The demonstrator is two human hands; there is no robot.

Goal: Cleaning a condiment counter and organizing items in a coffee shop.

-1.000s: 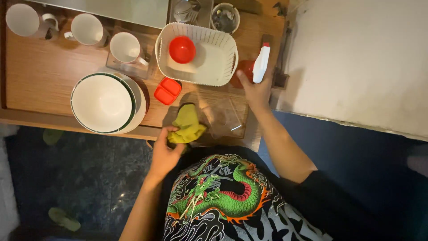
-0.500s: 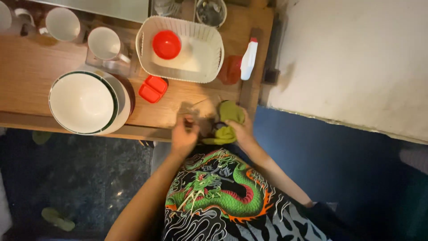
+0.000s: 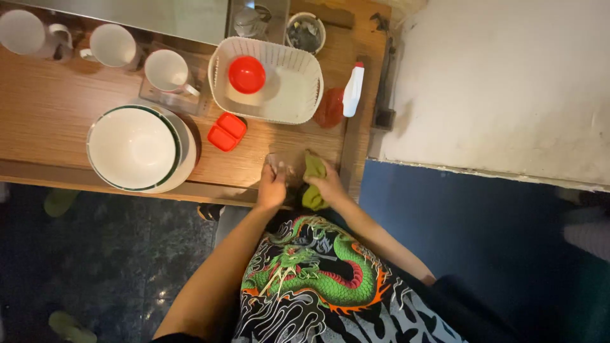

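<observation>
**Table edge: two hands, cloth and clear container**

- Left hand (image 3: 272, 189): at the near edge of the wooden table (image 3: 57, 121), fingers curled onto a clear, glass-like container (image 3: 286, 166); the exact grip is too small to tell.
- Right hand (image 3: 328, 185): just beside the left, fingers closed around a yellow-green cloth (image 3: 313, 178), which lies bunched against the container's right side and hangs a little over the table edge.
- White bowl (image 3: 131, 147): green-rimmed, set on a white plate, well left of the hands.
- Small red two-part box (image 3: 227, 132): between bowl and hands.
- White basket (image 3: 298, 105): behind the hands, holding a red bowl (image 3: 246, 74).
- White spray bottle (image 3: 353, 90): right of the basket, near the table's end.
- Three white mugs (image 3: 166, 71): along the far left side.
</observation>
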